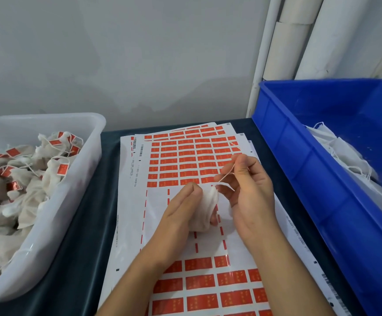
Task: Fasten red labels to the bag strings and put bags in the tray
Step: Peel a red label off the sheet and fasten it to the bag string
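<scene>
My left hand (180,208) grips a small white cloth bag (204,209) above the label sheets. My right hand (247,190) pinches the bag's thin string (227,173) between thumb and fingers and holds it taut, up and to the right. Sheets of red labels (185,160) lie flat on the table under both hands, with an emptied patch in the middle of the top sheet. A translucent white tray (78,179) at the left holds several bags that carry red labels.
A blue plastic crate (299,160) at the right holds several white bags with loose strings (345,156). A dark table surface (87,236) shows between the tray and the sheets. White tubes (285,42) lean against the grey wall behind the crate.
</scene>
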Available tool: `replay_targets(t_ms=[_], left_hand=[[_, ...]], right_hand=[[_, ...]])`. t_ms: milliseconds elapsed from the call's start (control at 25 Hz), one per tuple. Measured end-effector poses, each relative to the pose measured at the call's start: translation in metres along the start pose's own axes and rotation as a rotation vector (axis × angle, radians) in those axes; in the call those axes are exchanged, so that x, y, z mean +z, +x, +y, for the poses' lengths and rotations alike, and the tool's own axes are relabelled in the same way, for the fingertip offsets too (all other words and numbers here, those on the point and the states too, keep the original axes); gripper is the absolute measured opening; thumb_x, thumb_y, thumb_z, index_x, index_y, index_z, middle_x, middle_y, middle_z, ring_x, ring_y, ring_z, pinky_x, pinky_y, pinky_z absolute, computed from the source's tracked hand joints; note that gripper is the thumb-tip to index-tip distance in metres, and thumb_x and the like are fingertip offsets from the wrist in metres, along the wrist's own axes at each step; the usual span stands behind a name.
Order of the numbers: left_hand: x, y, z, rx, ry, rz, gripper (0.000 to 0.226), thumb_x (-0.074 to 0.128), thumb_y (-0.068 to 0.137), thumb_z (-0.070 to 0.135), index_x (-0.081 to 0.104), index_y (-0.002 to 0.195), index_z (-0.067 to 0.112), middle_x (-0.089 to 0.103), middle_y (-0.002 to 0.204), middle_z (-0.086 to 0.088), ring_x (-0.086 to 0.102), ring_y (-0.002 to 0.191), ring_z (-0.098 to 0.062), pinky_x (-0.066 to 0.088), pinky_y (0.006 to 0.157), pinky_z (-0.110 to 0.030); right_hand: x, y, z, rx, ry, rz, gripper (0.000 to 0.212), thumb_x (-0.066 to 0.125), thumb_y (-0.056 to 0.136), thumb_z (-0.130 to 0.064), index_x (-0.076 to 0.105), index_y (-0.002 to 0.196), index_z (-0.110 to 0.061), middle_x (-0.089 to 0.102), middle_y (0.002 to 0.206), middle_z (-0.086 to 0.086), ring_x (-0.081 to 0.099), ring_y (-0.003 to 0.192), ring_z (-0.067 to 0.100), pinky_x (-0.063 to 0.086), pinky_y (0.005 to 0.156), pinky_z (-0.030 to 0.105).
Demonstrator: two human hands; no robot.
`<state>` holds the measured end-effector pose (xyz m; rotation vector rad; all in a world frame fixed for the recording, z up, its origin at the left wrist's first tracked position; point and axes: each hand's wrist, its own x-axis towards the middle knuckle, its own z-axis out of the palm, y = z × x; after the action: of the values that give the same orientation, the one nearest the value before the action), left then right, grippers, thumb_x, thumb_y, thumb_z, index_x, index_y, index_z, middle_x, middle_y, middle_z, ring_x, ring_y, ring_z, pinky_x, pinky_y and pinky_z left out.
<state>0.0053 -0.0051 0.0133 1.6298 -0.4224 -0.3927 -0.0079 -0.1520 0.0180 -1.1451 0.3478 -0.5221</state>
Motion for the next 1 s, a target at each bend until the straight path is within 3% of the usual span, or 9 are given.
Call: replay_targets(t_ms=[80, 160, 280, 520, 600, 720, 800, 880, 1000], left_hand=[[-0.001, 0.005, -0.008, -0.003, 0.008, -0.018, 0.008, 0.049, 0.095, 0.068, 0.055, 0.095, 0.062, 0.069, 0.096, 0.028, 0.069, 0.095, 0.003, 0.053, 0.07, -0.008], [0.001, 0.007, -0.012, 0.021, 0.076, -0.033, 0.02, 0.046, 0.09, 0.065, 0.056, 0.106, 0.058, 0.069, 0.097, 0.021, 0.07, 0.093, -0.003, 0.055, 0.073, -0.012], [0.003, 0.009, -0.016, 0.064, 0.193, -0.082, 0.031, 0.045, 0.092, 0.064, 0.067, 0.097, 0.043, 0.068, 0.086, 0.012, 0.066, 0.079, -0.008, 0.052, 0.071, -0.012], [0.002, 0.008, -0.016, 0.052, 0.187, -0.106, 0.036, 0.049, 0.093, 0.062, 0.067, 0.086, 0.032, 0.068, 0.084, 0.005, 0.067, 0.077, -0.012, 0.052, 0.07, -0.01], [-0.004, 0.006, -0.015, 0.037, 0.095, -0.074, 0.038, 0.05, 0.093, 0.061, 0.072, 0.087, 0.031, 0.073, 0.09, 0.006, 0.07, 0.087, -0.012, 0.055, 0.076, -0.013], [-0.015, 0.006, -0.015, -0.018, -0.171, 0.029, 0.044, 0.058, 0.089, 0.066, 0.076, 0.092, 0.026, 0.074, 0.103, -0.003, 0.071, 0.1, -0.022, 0.059, 0.091, -0.033], [-0.02, 0.008, -0.013, -0.047, -0.413, 0.087, 0.043, 0.064, 0.089, 0.063, 0.076, 0.105, 0.025, 0.074, 0.115, -0.005, 0.072, 0.109, -0.026, 0.058, 0.096, -0.04], [-0.02, 0.011, -0.011, -0.04, -0.536, 0.13, 0.038, 0.064, 0.093, 0.058, 0.074, 0.119, 0.032, 0.072, 0.126, -0.005, 0.07, 0.118, -0.027, 0.059, 0.097, -0.041], [-0.013, 0.013, -0.009, -0.061, -0.464, 0.243, 0.03, 0.065, 0.092, 0.061, 0.073, 0.117, 0.046, 0.075, 0.121, 0.007, 0.072, 0.115, -0.018, 0.062, 0.086, -0.033]], right_hand=[[-0.004, 0.001, -0.002, -0.006, 0.046, -0.026, 0.023, 0.059, 0.09, -0.046, 0.073, 0.094, -0.029, 0.075, 0.091, 0.006, 0.074, 0.081, 0.023, 0.06, 0.073, 0.033], [-0.006, 0.002, -0.003, -0.023, 0.1, -0.057, 0.021, 0.059, 0.093, -0.041, 0.073, 0.093, -0.026, 0.072, 0.088, 0.007, 0.071, 0.076, 0.022, 0.06, 0.073, 0.035], [-0.007, 0.003, -0.005, -0.045, 0.15, -0.086, 0.019, 0.059, 0.095, -0.036, 0.073, 0.09, -0.025, 0.068, 0.082, 0.005, 0.066, 0.068, 0.017, 0.058, 0.067, 0.031], [-0.01, 0.006, -0.004, -0.028, 0.11, 0.015, 0.02, 0.062, 0.091, -0.041, 0.074, 0.094, -0.025, 0.073, 0.087, 0.006, 0.072, 0.074, 0.02, 0.06, 0.069, 0.032], [-0.01, 0.007, 0.001, -0.015, 0.014, 0.045, 0.019, 0.062, 0.097, -0.039, 0.074, 0.094, -0.024, 0.076, 0.092, 0.004, 0.076, 0.081, 0.02, 0.061, 0.07, 0.031], [-0.007, 0.007, 0.01, 0.018, -0.164, 0.033, 0.015, 0.063, 0.1, -0.033, 0.073, 0.095, -0.024, 0.077, 0.089, -0.005, 0.077, 0.084, 0.015, 0.061, 0.065, 0.024], [-0.004, 0.005, 0.015, -0.033, -0.356, -0.027, 0.01, 0.065, 0.099, -0.033, 0.071, 0.093, -0.028, 0.075, 0.087, -0.015, 0.075, 0.084, 0.009, 0.06, 0.063, 0.02], [0.0, 0.0, 0.018, -0.124, -0.55, -0.106, 0.011, 0.065, 0.097, -0.042, 0.068, 0.092, -0.033, 0.072, 0.091, -0.025, 0.071, 0.088, 0.0, 0.06, 0.067, 0.018], [0.004, -0.007, 0.017, -0.246, -0.709, -0.196, 0.014, 0.062, 0.094, -0.053, 0.065, 0.09, -0.039, 0.068, 0.096, -0.031, 0.063, 0.096, -0.008, 0.051, 0.072, 0.012]])
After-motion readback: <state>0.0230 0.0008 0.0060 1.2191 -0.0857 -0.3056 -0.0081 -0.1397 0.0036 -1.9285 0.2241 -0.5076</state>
